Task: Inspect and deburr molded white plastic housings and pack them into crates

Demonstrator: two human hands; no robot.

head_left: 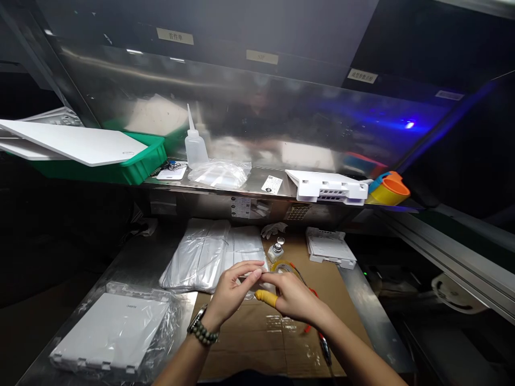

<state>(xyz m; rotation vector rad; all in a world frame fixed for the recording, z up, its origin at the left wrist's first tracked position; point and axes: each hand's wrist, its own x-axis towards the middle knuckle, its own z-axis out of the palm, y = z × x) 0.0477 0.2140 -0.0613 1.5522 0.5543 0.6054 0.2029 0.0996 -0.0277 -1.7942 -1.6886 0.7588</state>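
My left hand [235, 289] and my right hand [287, 292] meet over the brown cardboard mat [245, 343], their fingertips together. The thumb and fingers of the left hand are pinched. Whatever lies between the fingertips is too small or hidden to name. A yellow finger cot [266, 298] covers the right thumb. Just behind the hands lie a roll of yellowish tape [284, 265] and a small bottle with a metal top [276, 252]. Stacked clear plastic bags [201, 252] lie behind the left hand.
A bagged white panel [112, 329] lies at the left front. A white plastic part [330, 246] is at the back right, a red-and-black cable [324, 348] right of my hands. The shelf [257, 185] holds a squeeze bottle [196, 149], a green bin [148, 158] and tape rolls [390, 190].
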